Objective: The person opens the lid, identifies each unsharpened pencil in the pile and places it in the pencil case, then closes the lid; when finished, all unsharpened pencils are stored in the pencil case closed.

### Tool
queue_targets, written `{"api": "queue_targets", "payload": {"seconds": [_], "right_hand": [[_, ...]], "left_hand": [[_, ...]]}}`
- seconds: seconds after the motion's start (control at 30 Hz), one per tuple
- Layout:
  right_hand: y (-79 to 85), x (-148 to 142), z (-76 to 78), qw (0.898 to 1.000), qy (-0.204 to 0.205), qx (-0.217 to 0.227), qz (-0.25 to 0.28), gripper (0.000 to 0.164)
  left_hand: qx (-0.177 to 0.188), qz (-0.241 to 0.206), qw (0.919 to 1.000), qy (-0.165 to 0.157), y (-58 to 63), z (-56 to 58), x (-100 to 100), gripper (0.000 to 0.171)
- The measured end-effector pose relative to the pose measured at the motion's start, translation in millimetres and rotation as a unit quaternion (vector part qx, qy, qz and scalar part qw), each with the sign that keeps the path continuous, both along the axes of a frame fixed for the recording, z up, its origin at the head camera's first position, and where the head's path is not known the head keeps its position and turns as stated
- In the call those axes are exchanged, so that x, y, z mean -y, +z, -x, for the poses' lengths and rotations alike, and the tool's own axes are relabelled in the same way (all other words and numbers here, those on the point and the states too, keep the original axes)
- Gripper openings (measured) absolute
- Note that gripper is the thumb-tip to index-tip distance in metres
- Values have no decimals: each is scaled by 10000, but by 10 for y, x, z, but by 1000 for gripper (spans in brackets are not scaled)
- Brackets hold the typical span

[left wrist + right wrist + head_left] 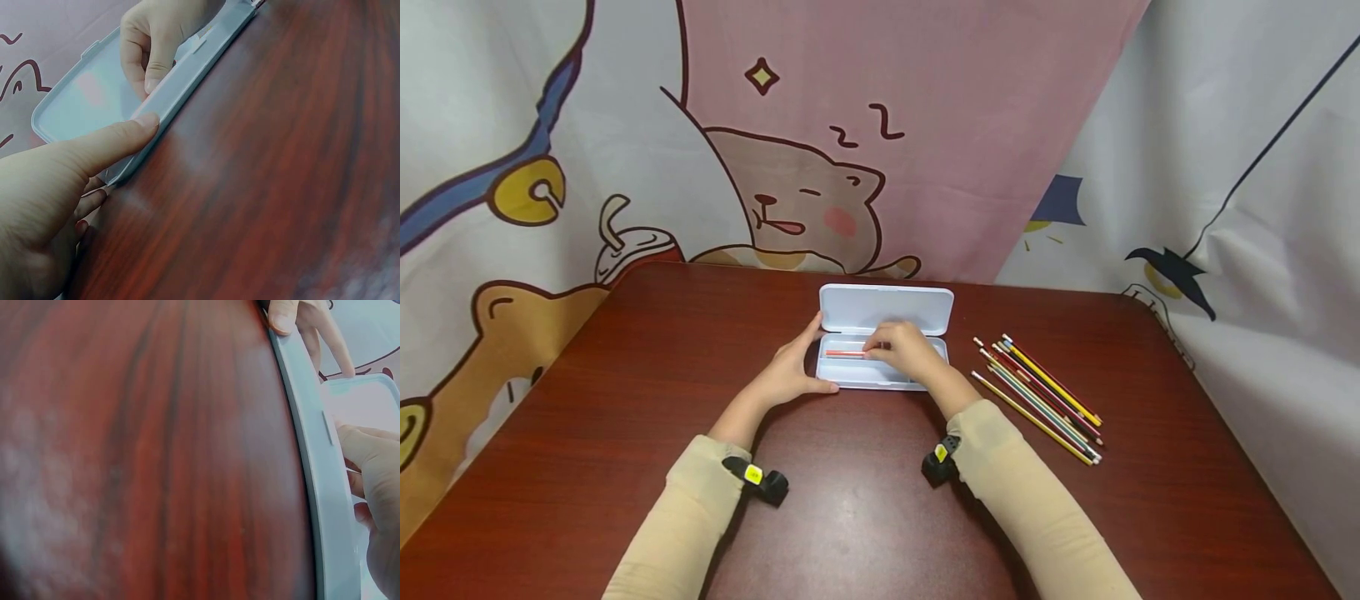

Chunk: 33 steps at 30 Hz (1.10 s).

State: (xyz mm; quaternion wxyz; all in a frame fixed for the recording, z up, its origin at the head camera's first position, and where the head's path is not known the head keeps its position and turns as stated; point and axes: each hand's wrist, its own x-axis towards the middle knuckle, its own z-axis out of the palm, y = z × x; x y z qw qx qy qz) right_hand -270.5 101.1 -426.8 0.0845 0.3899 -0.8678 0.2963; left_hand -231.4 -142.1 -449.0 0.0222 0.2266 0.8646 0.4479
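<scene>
A white pencil case [880, 385] lies on the table with its hinged lid [887, 307] raised at the back. My left hand [786, 371] grips its left end, thumb along the front wall and the other fingers behind the end. Inside the case, a thin red-orange pencil [844, 354] lies lengthwise along the tray. My right hand [904, 348] reaches in over the case and pinches this pencil near its right part, hiding the rest of it. In the left wrist view, the right fingertips [152, 84] dip behind the front wall.
Several pencils [1037, 400] in red, yellow and striped colours lie in a loose slanted bundle to the right of the case. A cartoon-print curtain [970, 125] hangs behind the brown wooden table [850, 500].
</scene>
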Motion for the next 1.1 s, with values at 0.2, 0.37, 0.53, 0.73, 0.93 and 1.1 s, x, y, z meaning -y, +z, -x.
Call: {"api": "queue_targets", "payload": {"seconds": [0.2, 0.37, 0.53, 0.73, 0.93, 1.1], "right_hand": [[-35, -7, -1, 9996, -157, 235, -7, 6], [-23, -13, -24, 9985, -266, 479, -9, 7], [-1, -33, -47, 9984, -305, 470, 95, 11], [49, -99, -119, 9973, -404, 467, 398, 14], [97, -196, -251, 9947, -447, 338, 860, 15], [118, -273, -368, 9928, -479, 29, 1098, 14]], "left_hand": [[-20, -4, 10000, -28, -12, -3, -3, 122], [-129, 43, 9999, -57, -11, 3, -14, 123], [-190, 87, 9998, -47, -14, 17, -14, 123], [-186, 100, 9998, -29, -15, 18, -20, 123], [-197, 113, 9997, 6, 1, 17, -20, 123], [-180, 116, 9998, 22, 2, 16, -9, 124]]}}
